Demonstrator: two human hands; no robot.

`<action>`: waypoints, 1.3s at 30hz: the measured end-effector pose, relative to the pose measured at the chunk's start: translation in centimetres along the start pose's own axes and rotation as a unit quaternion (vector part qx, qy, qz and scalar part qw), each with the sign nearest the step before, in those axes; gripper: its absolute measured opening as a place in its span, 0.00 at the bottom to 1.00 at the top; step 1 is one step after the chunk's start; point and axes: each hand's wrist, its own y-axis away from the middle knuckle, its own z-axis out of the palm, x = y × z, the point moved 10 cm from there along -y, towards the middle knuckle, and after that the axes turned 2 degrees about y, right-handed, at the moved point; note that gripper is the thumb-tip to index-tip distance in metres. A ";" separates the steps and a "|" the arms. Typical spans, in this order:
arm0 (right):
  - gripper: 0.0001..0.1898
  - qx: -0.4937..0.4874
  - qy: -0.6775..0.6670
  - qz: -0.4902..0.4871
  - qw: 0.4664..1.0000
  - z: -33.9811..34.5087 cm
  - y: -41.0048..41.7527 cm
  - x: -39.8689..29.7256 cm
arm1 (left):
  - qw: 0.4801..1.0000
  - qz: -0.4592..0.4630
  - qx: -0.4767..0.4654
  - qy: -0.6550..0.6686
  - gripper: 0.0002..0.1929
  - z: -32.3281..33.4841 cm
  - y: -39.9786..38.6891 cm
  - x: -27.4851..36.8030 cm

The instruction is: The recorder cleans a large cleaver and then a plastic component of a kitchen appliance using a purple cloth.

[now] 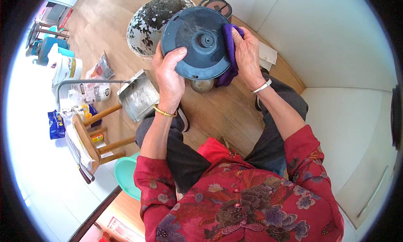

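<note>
A round dark blue disc [195, 64], with a raised hub in its middle, is held up above the wooden floor. My left hand [171, 75] grips its left rim, thumb on the upper face. Against the right rim, my right hand [248, 57] presses a folded purple cloth [229, 72]. The fingers of both hands are partly hidden. Behind the disc stands a round container [146, 31], its inside stained black and its lower right side covered by the disc. A small round metal vessel [201, 86] shows just below the disc.
A metal dustpan [138, 98] and a wooden stool [85, 141] are at the left. Beyond lie plastic bags [94, 91], a white bucket [74, 69] and a blue gas cylinder [50, 50]. A green basin [127, 179] sits lower left. White panels [315, 37] bound the right.
</note>
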 end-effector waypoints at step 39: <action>0.08 -0.126 -0.242 0.286 0.919 4.9 4.1 3.3 | 0.988 0.072 0.127 0.048 0.18 -3.0 -0.5 -0.5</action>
